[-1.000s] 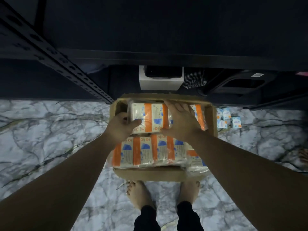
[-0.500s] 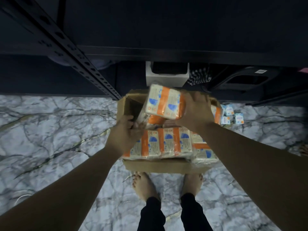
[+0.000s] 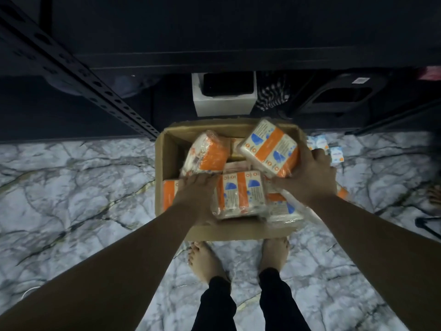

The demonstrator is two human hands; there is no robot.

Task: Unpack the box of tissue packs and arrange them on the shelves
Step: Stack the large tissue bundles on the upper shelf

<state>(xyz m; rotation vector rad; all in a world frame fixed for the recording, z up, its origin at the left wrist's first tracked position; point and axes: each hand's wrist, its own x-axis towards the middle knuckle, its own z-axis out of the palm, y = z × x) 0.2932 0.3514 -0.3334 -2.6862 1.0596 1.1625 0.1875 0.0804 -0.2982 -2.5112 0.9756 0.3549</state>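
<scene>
Gleaming orange-banded tissue pack point(image 3: 270, 146), tilted

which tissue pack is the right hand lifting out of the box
The tilted tissue pack at the cardboard box's far right corner, gripped by the right hand. The other packs lie in the box; the left hand rests on them.

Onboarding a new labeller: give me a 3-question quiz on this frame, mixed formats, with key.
1. True or false: the right hand grips a tilted tissue pack above the box.
2. The left hand is: A) lifting a pack clear of the box, B) laid flat on packs in the box, C) holding the shelf post.
3. Fill in: the box stands on a marble-pattern ____, just ahead of the person's bare feet.

Key: 1 true; 2 B; 3 floor.
</scene>
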